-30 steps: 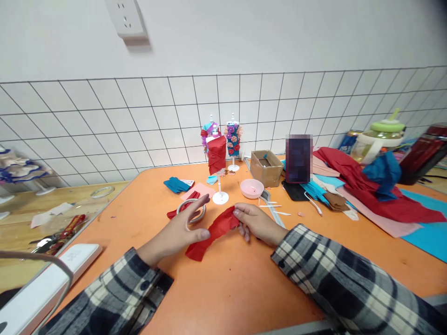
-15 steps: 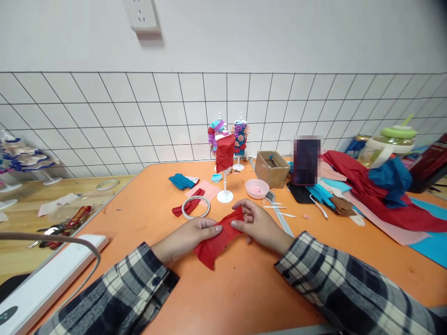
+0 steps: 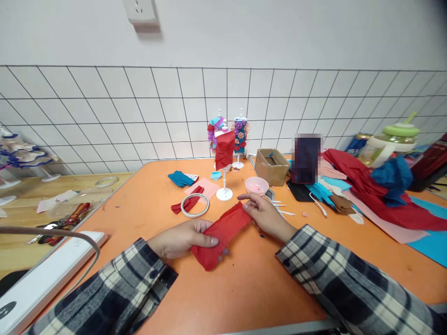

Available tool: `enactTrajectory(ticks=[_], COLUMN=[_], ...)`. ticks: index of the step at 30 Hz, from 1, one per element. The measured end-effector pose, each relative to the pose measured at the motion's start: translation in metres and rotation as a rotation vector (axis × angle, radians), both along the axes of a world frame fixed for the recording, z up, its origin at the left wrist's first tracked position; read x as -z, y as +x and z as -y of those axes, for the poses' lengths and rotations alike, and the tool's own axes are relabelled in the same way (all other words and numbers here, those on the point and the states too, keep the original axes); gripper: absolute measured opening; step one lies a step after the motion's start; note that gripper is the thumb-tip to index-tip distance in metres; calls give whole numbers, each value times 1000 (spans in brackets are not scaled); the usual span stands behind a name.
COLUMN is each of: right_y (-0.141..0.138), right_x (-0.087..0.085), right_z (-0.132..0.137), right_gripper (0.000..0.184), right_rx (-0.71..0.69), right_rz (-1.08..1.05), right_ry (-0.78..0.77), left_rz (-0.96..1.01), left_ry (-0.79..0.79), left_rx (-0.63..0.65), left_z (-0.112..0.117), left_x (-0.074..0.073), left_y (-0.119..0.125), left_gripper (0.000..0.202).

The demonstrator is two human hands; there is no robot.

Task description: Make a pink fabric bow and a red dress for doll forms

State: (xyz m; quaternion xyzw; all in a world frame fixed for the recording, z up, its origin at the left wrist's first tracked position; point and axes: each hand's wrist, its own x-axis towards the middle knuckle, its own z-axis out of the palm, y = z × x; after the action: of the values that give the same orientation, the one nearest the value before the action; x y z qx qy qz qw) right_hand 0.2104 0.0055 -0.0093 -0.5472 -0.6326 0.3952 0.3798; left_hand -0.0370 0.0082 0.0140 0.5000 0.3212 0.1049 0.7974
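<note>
A strip of red crepe paper [image 3: 230, 227] is stretched at a slant above the orange table. My left hand [image 3: 185, 238] pinches its near end, thumb on top and fingertips showing beneath. At the far right corner my right hand [image 3: 267, 216] grips the strip, its thumb partly hidden and the index finger extended over the edge. Beyond my hands a small white dress-form stand [image 3: 224, 193] holds a bodice [image 3: 225, 150] wrapped in red paper. A roll of tape [image 3: 194, 215] lies left of the stand, partly over folded red paper strips [image 3: 179, 207].
Two decorated dress forms [image 3: 240, 135] stand at the wall. A pink bowl [image 3: 256, 185], a cardboard box [image 3: 270, 174] and a blurred dark upright object [image 3: 307, 158] are to the right, beside heaped coloured paper [image 3: 363, 181]. A white power bank-like block [image 3: 52, 279] with a cable lies left.
The red crepe paper is spread flatter and wider. My right hand has shifted slightly right to its far corner, and my left thumb presses nearer the strip's lower part.
</note>
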Motion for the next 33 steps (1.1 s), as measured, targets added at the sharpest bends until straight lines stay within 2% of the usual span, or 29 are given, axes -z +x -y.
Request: enactTrajectory(ticks=[4,6,9,12,16,19,22,24,26,29,31,33], right_y=[19,25,25,19,13,11,13,14,15,14,14,14], right_x=[-8,-10,-11,-13,-13,-11,-9,-9,-9,-9,-9,-10], right_z=[-3,-2,3,8,10,11,12,12,12,12,12,14], right_gripper=[30,29,27,24,18,20,21,19,15,16,28,38], right_rx=[83,52,-46,-117,-123,-97,-80,-52,-29,-87,-203,-369], right_rz=[455,724,1005,1128,1215,1236,1217,1172,1034,586,263,45], right_ry=[162,191,139,116,121,147,155,163,160,14,-178,-370], left_rz=[115,142,160,177,224,204,129,99,102,129,145,142], left_ry=[-28,-27,-62,-147,-291,-228,-95,-37,-17,-1,26,61], left_rx=[-170,-226,-301,-386,-430,-492,-504,-502,-519,-520,-501,-478], left_z=[-4,-5,-3,-1,-1,-2,-2,-2,-1,0,0,0], left_x=[4,5,6,6,2,2,5,6,6,5,5,6], left_y=[-1,-1,3,8,12,12,11,11,11,11,10,8], left_gripper=[26,28,29,29,42,33,19,21,23,25,24,23])
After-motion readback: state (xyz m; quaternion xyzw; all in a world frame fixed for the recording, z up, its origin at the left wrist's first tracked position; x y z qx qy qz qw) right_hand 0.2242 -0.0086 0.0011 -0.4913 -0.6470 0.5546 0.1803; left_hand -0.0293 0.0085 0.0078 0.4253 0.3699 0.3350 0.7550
